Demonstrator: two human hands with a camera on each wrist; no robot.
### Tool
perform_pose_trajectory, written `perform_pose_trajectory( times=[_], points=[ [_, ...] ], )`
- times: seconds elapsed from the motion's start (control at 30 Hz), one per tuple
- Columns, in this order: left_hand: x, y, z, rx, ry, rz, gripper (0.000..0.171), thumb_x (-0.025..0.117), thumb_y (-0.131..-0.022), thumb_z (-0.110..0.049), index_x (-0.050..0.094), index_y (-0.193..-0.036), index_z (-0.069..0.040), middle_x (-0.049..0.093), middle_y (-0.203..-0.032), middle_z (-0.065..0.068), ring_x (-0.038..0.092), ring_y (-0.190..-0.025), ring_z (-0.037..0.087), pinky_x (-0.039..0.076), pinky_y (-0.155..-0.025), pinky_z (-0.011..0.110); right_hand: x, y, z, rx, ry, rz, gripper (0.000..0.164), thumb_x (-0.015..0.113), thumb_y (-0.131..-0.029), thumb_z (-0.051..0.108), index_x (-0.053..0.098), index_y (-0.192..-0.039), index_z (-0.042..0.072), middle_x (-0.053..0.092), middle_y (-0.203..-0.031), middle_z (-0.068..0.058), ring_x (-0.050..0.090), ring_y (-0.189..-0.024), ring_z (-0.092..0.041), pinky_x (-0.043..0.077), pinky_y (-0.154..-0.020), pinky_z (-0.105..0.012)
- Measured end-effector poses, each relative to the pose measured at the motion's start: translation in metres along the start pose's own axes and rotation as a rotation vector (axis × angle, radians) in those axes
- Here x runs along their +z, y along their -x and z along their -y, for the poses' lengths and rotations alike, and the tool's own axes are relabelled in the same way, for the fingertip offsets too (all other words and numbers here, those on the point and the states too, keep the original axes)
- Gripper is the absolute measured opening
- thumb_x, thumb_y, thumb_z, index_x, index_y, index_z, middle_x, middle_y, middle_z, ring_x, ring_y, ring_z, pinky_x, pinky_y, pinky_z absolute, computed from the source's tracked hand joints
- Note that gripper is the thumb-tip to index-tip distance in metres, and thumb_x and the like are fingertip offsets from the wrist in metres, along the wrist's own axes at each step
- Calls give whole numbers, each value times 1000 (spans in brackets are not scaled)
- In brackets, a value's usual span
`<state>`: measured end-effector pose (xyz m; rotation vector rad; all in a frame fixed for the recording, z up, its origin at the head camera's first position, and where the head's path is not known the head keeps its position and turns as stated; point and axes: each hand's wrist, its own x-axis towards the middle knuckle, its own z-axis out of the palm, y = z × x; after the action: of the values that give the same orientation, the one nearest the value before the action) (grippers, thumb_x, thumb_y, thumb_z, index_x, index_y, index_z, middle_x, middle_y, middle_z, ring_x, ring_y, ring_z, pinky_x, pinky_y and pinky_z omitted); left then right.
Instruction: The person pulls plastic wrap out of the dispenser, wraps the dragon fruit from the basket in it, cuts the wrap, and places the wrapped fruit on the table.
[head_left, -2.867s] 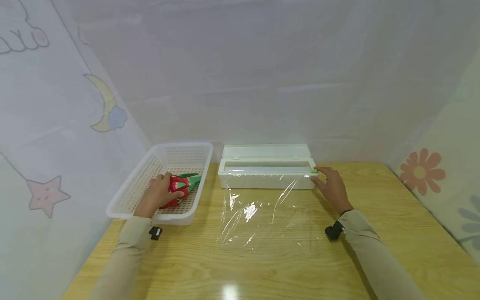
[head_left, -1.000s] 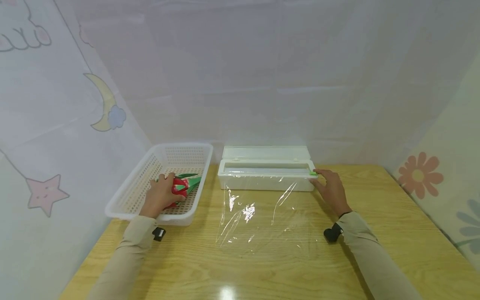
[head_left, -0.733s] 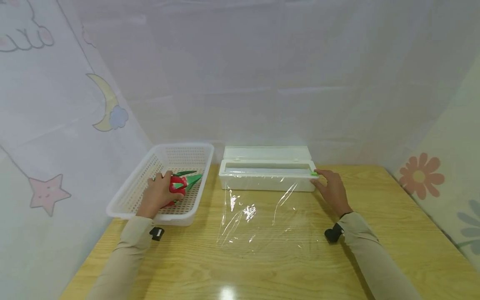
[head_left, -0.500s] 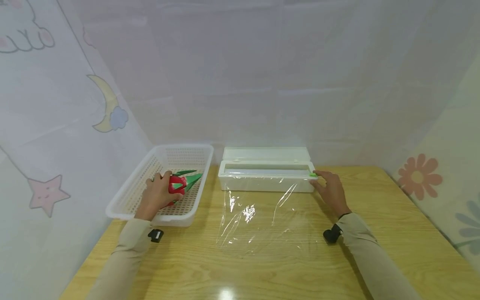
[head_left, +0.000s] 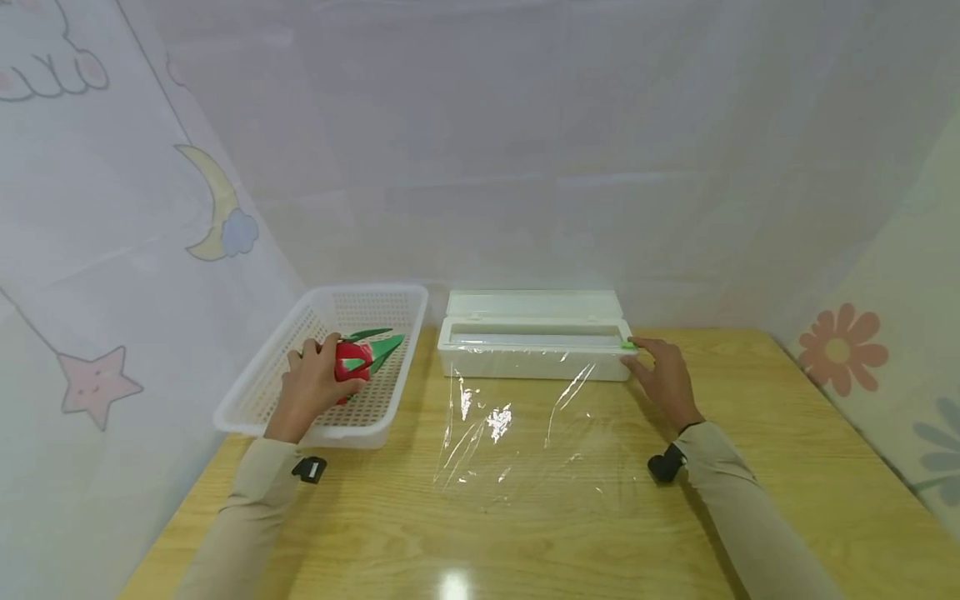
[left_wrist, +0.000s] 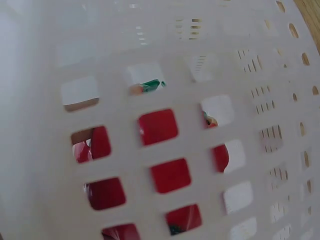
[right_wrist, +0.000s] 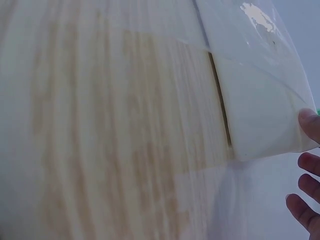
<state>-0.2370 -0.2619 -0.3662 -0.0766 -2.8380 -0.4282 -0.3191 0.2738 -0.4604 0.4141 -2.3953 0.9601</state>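
Note:
In the head view my left hand (head_left: 306, 387) reaches into a white perforated basket (head_left: 348, 439). Its fingers and thumb curl round a red dragon fruit (head_left: 351, 357) with green leafy tips. Through holes in the basket wall (left_wrist: 120, 117), the left wrist view shows red patches of the fruit (left_wrist: 170, 175). My right hand (head_left: 666, 379) pinches the right end of a white cling film box (head_left: 536, 365), at the small green slider (head_left: 627, 344). The lid (head_left: 532, 303) stands raised behind. Clear cling film (head_left: 498, 425) hangs from the box's front and spreads over the table.
A wooden table (head_left: 517, 554) carries everything. Behind it hangs a pale cloth backdrop (head_left: 480, 167) with printed figures at both sides. Black wrist cameras (head_left: 666, 465) sit on both sleeves.
My left hand and the dragon fruit have shifted slightly upward and turned a little within the basket. The right hand, the box and the film stay as they were.

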Motion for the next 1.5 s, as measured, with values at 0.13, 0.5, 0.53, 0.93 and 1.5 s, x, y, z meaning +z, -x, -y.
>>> perform_pose_trajectory(
  times=[0.13, 0.5, 0.53, 0.93, 1.5],
  points=[
    [0, 2, 0, 13, -1, -21, 81, 81, -85, -35, 39, -143, 3, 45, -117, 35, 43, -98, 53, 49, -57, 57, 1, 1, 1, -2, -1, 0, 37, 72, -91, 7, 64, -123, -9, 60, -121, -35, 52, -114, -53, 37, -96, -67],
    [-4, 6, -7, 48, 13, -97, 83, 83, -84, -32, 37, -145, 2, 44, -124, 36, 44, -101, 56, 49, -65, 65, 1, 1, -1, -4, 6, -2, 38, 73, -91, 7, 63, -123, -10, 61, -121, -34, 52, -114, -53, 37, -96, -66],
    [-4, 6, -8, 53, 17, -111, 83, 83, -83, -31, 38, -144, 1, 44, -124, 36, 44, -101, 56, 49, -66, 66, 1, 1, -1, -4, 4, -3, 38, 72, -91, 7, 63, -123, -10, 61, -120, -34, 52, -114, -52, 37, -97, -66],
    [-11, 10, -24, 115, 30, -181, 82, 86, -80, -31, 41, -142, -2, 45, -125, 35, 45, -99, 54, 50, -67, 66, 2, 2, -4, 5, -9, 0, 38, 72, -92, 10, 64, -124, -9, 61, -121, -34, 51, -114, -52, 37, -96, -67],
    [-19, 12, -39, 205, 91, -286, 83, 88, -78, -28, 42, -143, -4, 44, -129, 33, 43, -103, 50, 48, -76, 64, 2, 0, -9, 6, -4, 0, 38, 72, -92, 11, 64, -124, -9, 61, -122, -33, 52, -116, -52, 37, -97, -67]
  ],
)
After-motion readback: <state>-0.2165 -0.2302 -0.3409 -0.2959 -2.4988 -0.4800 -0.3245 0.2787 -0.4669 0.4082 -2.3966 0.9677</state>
